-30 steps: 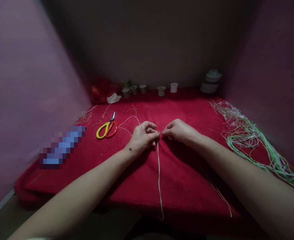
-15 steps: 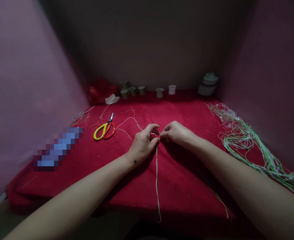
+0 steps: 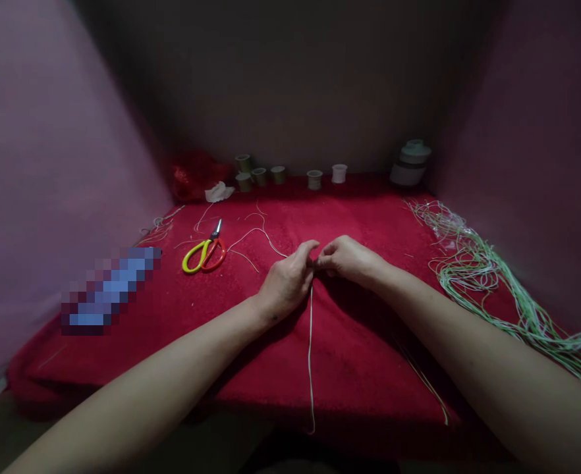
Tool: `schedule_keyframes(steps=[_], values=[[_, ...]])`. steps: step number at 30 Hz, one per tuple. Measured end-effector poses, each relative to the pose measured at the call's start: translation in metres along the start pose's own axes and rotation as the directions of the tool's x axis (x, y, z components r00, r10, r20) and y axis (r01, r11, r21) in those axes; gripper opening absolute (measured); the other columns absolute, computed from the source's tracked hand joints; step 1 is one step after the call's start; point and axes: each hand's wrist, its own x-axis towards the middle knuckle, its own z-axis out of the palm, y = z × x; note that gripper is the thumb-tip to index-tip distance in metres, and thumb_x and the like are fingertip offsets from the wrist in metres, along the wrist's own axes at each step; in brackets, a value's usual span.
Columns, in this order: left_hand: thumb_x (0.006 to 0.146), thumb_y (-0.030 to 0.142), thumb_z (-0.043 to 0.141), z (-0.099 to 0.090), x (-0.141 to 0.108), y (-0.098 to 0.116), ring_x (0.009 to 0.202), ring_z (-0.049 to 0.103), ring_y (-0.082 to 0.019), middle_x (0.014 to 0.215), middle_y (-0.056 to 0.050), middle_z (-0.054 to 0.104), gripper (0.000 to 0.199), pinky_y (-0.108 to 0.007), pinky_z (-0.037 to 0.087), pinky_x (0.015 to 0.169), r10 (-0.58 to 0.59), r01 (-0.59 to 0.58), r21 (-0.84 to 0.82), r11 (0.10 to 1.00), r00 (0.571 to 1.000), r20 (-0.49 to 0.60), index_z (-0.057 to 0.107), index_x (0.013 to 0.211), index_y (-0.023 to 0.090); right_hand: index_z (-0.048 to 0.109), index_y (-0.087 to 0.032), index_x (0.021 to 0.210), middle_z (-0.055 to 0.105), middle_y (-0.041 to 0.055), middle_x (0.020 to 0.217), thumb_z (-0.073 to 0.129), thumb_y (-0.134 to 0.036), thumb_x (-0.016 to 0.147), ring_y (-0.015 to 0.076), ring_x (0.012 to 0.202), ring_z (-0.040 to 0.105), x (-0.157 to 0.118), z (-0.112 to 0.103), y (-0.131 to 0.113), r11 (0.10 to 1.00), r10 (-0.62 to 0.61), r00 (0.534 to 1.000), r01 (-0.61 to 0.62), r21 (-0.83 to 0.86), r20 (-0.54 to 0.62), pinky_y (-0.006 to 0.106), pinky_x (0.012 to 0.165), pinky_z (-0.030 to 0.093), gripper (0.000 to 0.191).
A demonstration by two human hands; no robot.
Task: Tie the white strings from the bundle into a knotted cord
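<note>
My left hand (image 3: 289, 273) is closed on a thin pale cord (image 3: 311, 355), whose doubled length hangs down over the table's front edge. Pinched against it, my right hand (image 3: 344, 258) grips the same cord from the right. The fingertips of both hands nearly meet, and the piece of cord between them is mostly hidden. Another stretch of cord runs from behind my left hand toward the upper left, near the scissors (image 3: 205, 254) with one yellow and one red handle, which lie on the red cloth.
A bundle of green and white cords (image 3: 522, 309) spreads along the right side. Several thread spools (image 3: 315, 180) stand at the back, with a white container (image 3: 411, 163) to their right. A red plastic bag (image 3: 192, 176) and crumpled tissue (image 3: 219, 191) sit back left. A blurred blue object (image 3: 117, 286) lies left.
My left hand has rolled over, so its palm side and the small cord loop at its fingertips are now hidden. My right hand stays pinched close by. The view has shifted slightly.
</note>
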Motion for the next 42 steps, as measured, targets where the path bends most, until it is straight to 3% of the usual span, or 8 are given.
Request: schedule_keyframes(steps=[8,13,16,22,28,32,37,42], values=[[0.076,0.006,0.049,-0.006,-0.001,-0.002,0.063,0.056,-0.01,0.078,0.0,0.062,0.047,-0.021,0.044,0.062,-0.088,0.086,-0.053,0.995,0.995,-0.044,0.04,0.12,0.017,0.056,-0.014,0.063,0.053,0.0014,0.054,0.048,-0.023,0.074,0.006,0.04,0.038,0.006,0.004,0.007,0.999,-0.04,0.999,0.041,0.034,-0.036,0.022,0.041,0.026,0.016],[0.072,0.004,0.048,-0.006,0.0,-0.005,0.063,0.055,-0.01,0.076,0.0,0.06,0.054,-0.022,0.045,0.062,-0.095,0.092,-0.053,0.994,0.993,-0.067,0.036,0.124,0.014,0.061,-0.013,0.07,0.058,0.0039,0.063,0.054,-0.026,0.072,0.0079,0.053,0.045,-0.001,0.009,-0.003,0.983,-0.157,0.979,0.142,-0.118,-0.133,0.02,0.049,0.03,0.015],[0.07,0.002,0.047,-0.004,0.0,-0.007,0.064,0.055,-0.011,0.076,-0.001,0.059,0.06,-0.023,0.045,0.062,-0.082,0.078,-0.046,0.996,0.994,-0.073,0.033,0.127,0.012,0.059,-0.014,0.063,0.054,0.003,0.056,0.053,-0.036,0.073,0.0076,0.048,0.041,-0.001,0.013,-0.006,0.978,-0.126,0.982,0.1,-0.183,-0.14,0.022,0.046,0.026,0.025],[0.07,0.002,0.046,-0.003,0.0,-0.007,0.064,0.055,-0.011,0.073,0.0,0.057,0.062,-0.022,0.044,0.062,-0.098,0.091,-0.115,0.989,0.993,-0.061,0.031,0.129,0.011,0.059,-0.014,0.059,0.054,0.0026,0.051,0.051,-0.018,0.067,0.0082,0.047,0.041,0.008,0.021,-0.001,0.961,-0.16,0.961,0.099,-0.259,-0.226,0.022,0.047,0.025,0.012],[0.072,0.004,0.049,-0.007,-0.001,-0.005,0.059,0.052,-0.008,0.073,0.002,0.055,0.055,-0.021,0.043,0.059,-0.171,0.157,-0.202,0.967,0.984,-0.053,0.037,0.125,0.015,0.059,-0.014,0.058,0.057,0.0035,0.051,0.047,-0.018,0.067,0.0092,0.047,0.046,0.008,0.016,0.0,0.971,-0.114,0.969,0.062,-0.231,-0.218,0.022,0.048,0.028,0.016],[0.075,0.008,0.05,-0.008,0.0,-0.007,0.05,0.048,-0.005,0.07,0.004,0.053,0.047,-0.018,0.04,0.05,-0.28,0.254,-0.4,0.881,0.96,-0.007,0.04,0.119,0.016,0.06,-0.016,0.058,0.056,0.0037,0.051,0.048,-0.019,0.065,0.0112,0.049,0.048,0.009,0.013,0.0,0.937,-0.089,0.962,-0.007,-0.348,-0.259,0.023,0.049,0.028,0.015],[0.074,0.011,0.054,-0.01,0.003,-0.006,0.037,0.044,-0.004,0.065,0.006,0.051,0.042,-0.017,0.037,0.036,-0.419,0.373,-0.656,0.657,0.903,0.093,0.039,0.113,0.016,0.061,-0.016,0.066,0.06,0.006,0.064,0.049,-0.022,0.066,0.0143,0.059,0.051,0.008,0.014,0.003,0.883,-0.161,0.951,0.019,-0.469,-0.264,0.024,0.052,0.029,0.013],[0.072,0.008,0.056,-0.014,0.006,0.0,0.035,0.045,-0.004,0.061,0.008,0.051,0.042,-0.016,0.035,0.034,-0.462,0.408,-0.71,0.574,0.877,0.13,0.04,0.111,0.015,0.061,-0.016,0.086,0.06,0.0069,0.085,0.048,-0.014,0.065,0.0135,0.074,0.052,0.002,0.013,0.001,0.899,-0.325,0.866,0.159,-0.408,-0.38,0.023,0.063,0.035,0.025]])
